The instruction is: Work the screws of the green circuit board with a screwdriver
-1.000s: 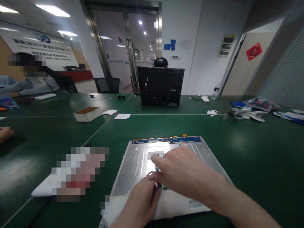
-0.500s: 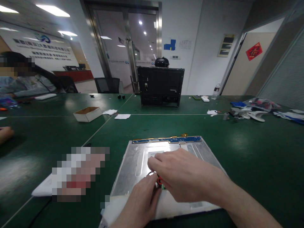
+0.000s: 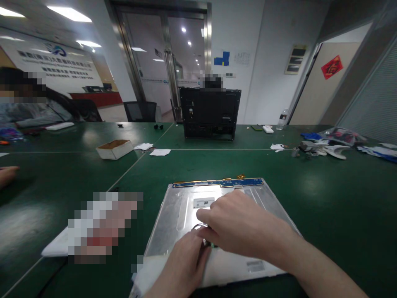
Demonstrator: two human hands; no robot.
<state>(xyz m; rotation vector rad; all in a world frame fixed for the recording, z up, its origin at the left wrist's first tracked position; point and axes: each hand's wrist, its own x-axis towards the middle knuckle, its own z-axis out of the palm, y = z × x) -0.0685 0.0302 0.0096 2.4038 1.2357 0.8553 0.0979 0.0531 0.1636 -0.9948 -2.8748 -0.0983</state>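
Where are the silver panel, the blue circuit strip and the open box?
Silver panel (image 3: 172,225): head view, on bare metal in its left half.
Blue circuit strip (image 3: 228,182): head view, near the middle of its length.
Open box (image 3: 123,150): head view, on its pale outer wall.

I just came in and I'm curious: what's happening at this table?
A person's left hand and right hand meet over a flat metal panel resting on the green table. They are close to a thin wire and a small green part, and cover whatever they may hold. A blue strip runs along the panel's far edge.
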